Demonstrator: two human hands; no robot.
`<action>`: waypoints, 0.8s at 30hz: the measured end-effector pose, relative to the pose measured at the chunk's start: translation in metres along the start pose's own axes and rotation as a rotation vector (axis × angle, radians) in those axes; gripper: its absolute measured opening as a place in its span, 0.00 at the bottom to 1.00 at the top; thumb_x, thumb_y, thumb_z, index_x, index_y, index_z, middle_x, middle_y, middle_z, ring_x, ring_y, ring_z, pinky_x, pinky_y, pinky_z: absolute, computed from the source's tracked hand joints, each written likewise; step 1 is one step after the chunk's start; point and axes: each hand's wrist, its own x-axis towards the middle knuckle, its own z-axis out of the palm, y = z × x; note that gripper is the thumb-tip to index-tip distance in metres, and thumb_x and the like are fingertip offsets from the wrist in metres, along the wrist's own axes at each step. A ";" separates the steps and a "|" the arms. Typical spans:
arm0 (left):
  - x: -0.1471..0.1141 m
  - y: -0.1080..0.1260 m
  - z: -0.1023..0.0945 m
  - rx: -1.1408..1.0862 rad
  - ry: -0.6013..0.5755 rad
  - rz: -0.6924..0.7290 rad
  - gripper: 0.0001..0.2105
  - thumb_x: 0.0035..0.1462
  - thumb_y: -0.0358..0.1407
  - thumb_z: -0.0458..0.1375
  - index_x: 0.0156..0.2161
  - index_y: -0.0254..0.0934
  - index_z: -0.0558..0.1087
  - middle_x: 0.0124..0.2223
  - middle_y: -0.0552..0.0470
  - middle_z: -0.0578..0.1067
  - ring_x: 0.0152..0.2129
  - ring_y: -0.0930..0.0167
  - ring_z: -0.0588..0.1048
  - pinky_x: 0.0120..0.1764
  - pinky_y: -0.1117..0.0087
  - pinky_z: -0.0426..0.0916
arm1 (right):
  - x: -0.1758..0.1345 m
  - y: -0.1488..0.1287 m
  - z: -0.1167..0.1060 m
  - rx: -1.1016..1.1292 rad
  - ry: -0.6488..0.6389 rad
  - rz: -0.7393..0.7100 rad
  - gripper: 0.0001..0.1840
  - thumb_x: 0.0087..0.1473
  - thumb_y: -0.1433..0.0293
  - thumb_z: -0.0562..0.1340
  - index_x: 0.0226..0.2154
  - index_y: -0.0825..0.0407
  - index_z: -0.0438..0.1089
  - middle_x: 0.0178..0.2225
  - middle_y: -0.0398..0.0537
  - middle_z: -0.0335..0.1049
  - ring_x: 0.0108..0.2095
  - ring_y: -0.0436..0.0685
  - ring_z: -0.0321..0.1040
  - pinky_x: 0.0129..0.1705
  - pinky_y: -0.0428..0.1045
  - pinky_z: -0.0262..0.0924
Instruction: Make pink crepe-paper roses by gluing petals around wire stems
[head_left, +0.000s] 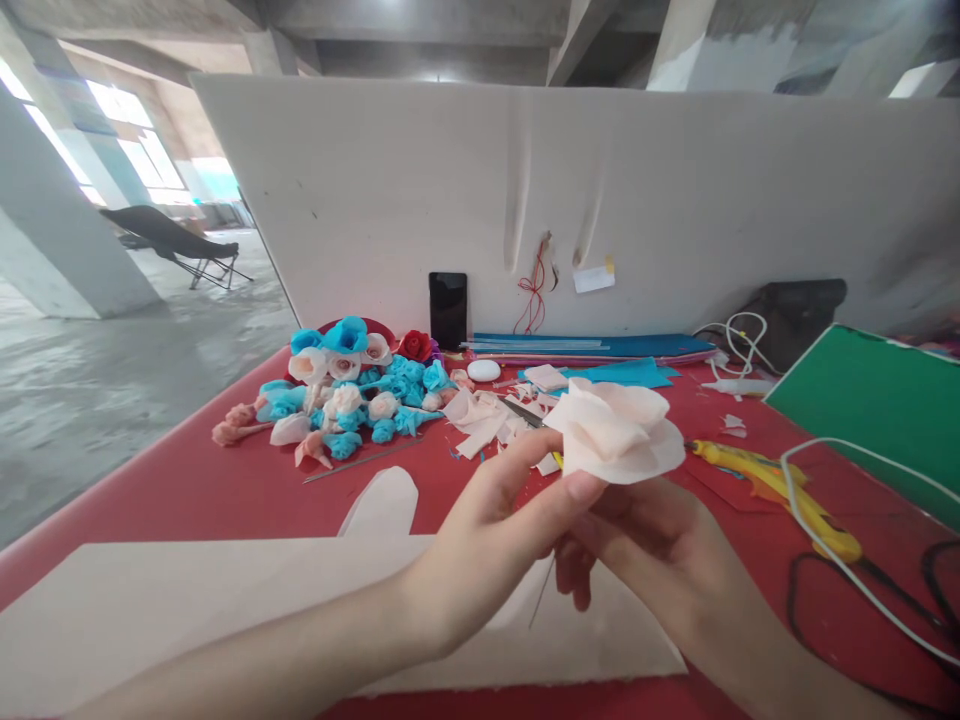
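A pale pink paper flower [619,430] is held up over the table, its broad petals overlapping. My left hand [517,500] pinches the lower left petal between thumb and fingers. Under the bloom, my right hand [652,540] has its fingers closed around the base, which they mostly hide. A thin wire stem [541,592] slants down below both hands. Beneath them lies a large pale pink paper sheet [247,610], and a cut petal piece [384,500] rests at its far edge. Scissors [523,411] lie among paper scraps [480,418] behind the flower.
Blue, white and pink paper flowers [360,390] are heaped at the back left. A yellow glue gun [780,490] and white cable [862,450] lie at the right, near a green board [877,410]. A black phone [448,310] leans on the white partition [375,200].
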 end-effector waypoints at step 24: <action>0.004 0.009 -0.016 0.198 -0.191 0.181 0.16 0.38 0.25 0.64 0.37 0.35 0.70 0.48 0.47 0.67 0.44 0.64 0.69 0.47 0.67 0.64 | -0.001 0.011 -0.008 -0.617 0.086 -0.314 0.12 0.57 0.69 0.54 0.44 0.50 0.66 0.33 0.49 0.69 0.33 0.56 0.68 0.37 0.48 0.65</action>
